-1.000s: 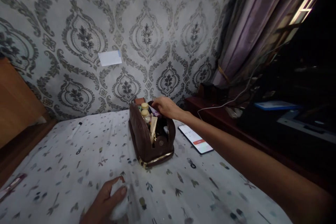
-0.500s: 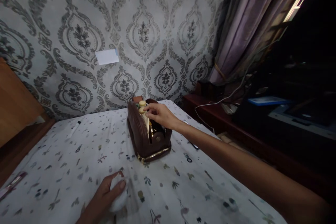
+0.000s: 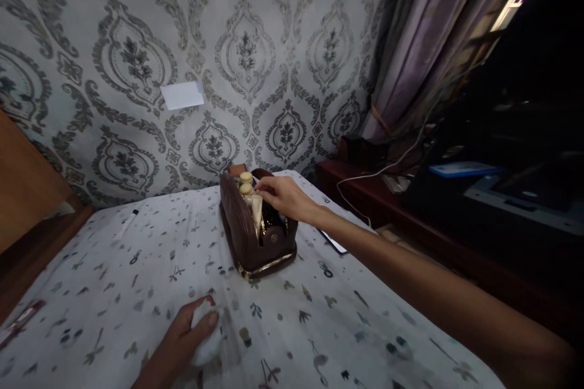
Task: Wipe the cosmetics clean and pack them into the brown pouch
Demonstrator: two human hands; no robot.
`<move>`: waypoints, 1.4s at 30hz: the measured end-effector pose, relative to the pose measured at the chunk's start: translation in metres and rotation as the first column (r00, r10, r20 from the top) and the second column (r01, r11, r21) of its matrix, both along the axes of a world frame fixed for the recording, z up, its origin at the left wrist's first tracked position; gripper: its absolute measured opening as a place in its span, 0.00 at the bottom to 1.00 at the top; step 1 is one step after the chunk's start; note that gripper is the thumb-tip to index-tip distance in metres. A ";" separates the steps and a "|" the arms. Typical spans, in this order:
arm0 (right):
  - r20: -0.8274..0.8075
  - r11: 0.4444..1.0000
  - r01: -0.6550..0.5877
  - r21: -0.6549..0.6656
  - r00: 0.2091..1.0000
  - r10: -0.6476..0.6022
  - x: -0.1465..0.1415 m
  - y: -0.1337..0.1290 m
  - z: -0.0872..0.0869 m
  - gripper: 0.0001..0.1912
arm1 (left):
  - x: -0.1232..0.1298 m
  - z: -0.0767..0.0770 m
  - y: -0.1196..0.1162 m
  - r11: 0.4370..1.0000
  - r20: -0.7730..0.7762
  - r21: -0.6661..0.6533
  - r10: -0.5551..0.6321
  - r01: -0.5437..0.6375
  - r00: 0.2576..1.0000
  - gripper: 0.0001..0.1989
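Pointing lengthwise away from you, the brown bag (image 3: 239, 225) lies under your nearer right hand (image 3: 289, 199), nearly closed, its hold unclear; your left hand (image 3: 180, 340) clasps something white (image 3: 208, 345)

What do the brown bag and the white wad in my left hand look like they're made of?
The brown bag: probably leather or faux leather, smooth with a soft sheen; its zip looks like shiny gold-toned metal. The white wad: perhaps tissue or cotton, matte and soft-looking, but blur leaves that open.
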State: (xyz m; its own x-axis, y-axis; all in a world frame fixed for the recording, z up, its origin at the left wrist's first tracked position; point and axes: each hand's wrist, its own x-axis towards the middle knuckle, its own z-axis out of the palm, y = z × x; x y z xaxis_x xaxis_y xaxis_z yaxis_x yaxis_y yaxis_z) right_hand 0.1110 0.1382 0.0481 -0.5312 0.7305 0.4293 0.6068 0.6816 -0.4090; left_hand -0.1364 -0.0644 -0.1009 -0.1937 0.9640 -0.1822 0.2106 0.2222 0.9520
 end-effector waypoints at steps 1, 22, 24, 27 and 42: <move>0.044 0.998 0.030 0.053 0.999 -0.032 0.002 -0.001 0.003 0.12 | 0.000 0.000 0.000 1.000 0.001 0.001 -0.010 0.010 1.000 0.27; 0.580 0.973 0.064 0.223 0.794 -0.185 -0.003 -0.014 0.008 0.24 | -0.005 -0.014 0.002 0.998 0.007 -0.063 -0.019 0.019 1.000 0.31; 0.576 0.970 0.085 0.228 0.792 -0.205 -0.003 -0.015 0.008 0.23 | -0.006 -0.015 0.002 0.997 0.005 -0.034 -0.062 0.063 0.998 0.30; 0.545 0.964 0.125 0.234 0.804 -0.237 -0.002 -0.015 0.006 0.22 | -0.005 -0.012 0.002 0.997 0.011 -0.002 -0.083 0.083 0.996 0.31; 0.492 0.963 0.186 0.194 0.831 -0.259 -0.001 -0.017 0.006 0.19 | 0.001 -0.003 0.000 1.000 -0.004 0.003 -0.005 0.005 1.000 0.34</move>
